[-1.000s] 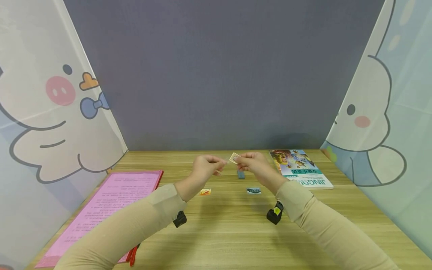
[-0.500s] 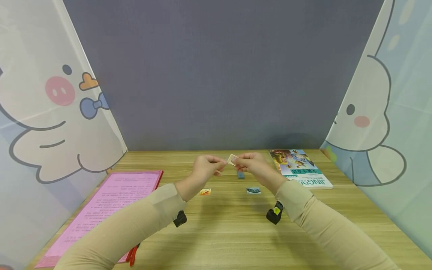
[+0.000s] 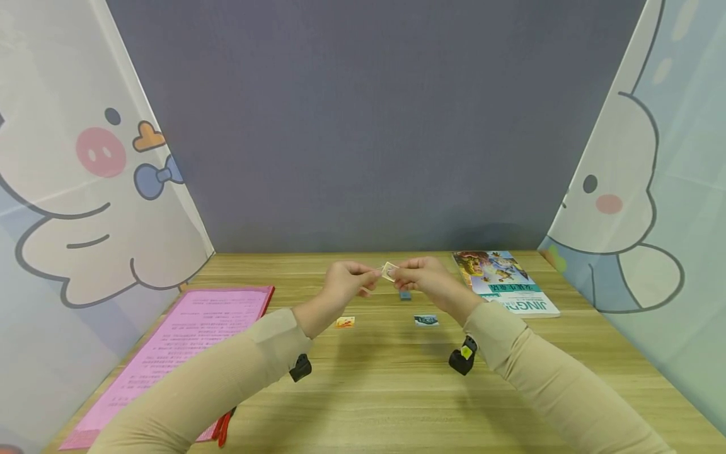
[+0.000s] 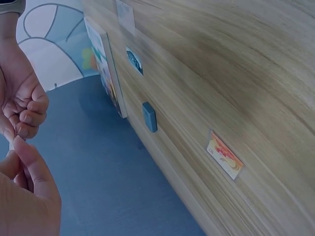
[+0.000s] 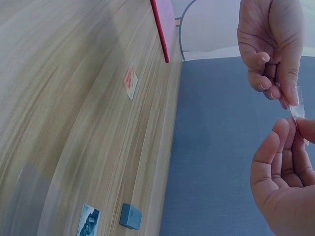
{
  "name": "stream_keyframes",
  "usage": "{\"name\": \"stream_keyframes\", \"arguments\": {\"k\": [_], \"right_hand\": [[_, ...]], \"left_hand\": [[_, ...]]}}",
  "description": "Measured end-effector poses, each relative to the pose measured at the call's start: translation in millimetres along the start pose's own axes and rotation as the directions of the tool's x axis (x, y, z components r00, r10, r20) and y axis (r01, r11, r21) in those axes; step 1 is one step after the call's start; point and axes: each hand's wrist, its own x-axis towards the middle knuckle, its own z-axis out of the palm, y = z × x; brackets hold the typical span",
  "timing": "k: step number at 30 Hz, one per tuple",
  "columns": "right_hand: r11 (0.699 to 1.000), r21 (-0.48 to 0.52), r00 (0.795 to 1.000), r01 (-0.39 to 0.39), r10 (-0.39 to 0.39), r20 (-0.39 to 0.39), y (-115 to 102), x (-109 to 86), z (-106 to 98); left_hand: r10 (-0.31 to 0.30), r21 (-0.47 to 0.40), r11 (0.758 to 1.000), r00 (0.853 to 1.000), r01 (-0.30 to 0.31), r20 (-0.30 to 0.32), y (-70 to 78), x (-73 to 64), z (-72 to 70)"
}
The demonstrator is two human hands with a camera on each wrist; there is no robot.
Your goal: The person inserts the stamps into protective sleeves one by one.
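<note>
Above the table, both hands meet at a small stamp-like card [image 3: 389,271] with a pale yellow border. My right hand [image 3: 422,275] pinches the card between thumb and fingers. A bit of clear plastic sleeve [image 5: 297,107] shows in the right wrist view, pinched by my left hand [image 3: 346,277]. The fingertips of the two hands come close together there, and they cover much of the card and sleeve. On the wood below lie an orange-red stamp-like card [image 3: 345,322] and a dark teal one [image 3: 426,320].
A small blue-grey block [image 3: 405,295] sits behind the hands. Another clear sleeve [image 5: 32,199] lies flat on the table. A book [image 3: 507,284] is at the back right. Along the left side lies a pink printed sheet [image 3: 187,347] with red edging.
My right hand has brought the card slightly left, against the left hand's fingertips, and its tilt has changed a little. The left hand has barely moved. Things on the table stay put.
</note>
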Motion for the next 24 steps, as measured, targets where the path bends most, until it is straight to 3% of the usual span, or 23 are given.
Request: {"name": "stream_keyframes", "arguments": {"k": [13, 24], "right_hand": [[0.999, -0.05, 0.999, 0.01, -0.008, 0.039, -2.4, 0.5, -2.5], [0.995, -0.097, 0.995, 0.014, -0.004, 0.096, -5.5, -0.5, -4.7]], "left_hand": [[-0.007, -0.003, 1.0, 1.0, 0.007, 0.024, -0.7, 0.4, -2.0], [0.004, 0.044, 0.999, 0.999, -0.007, 0.052, -3.6, 0.3, -3.8]]}}
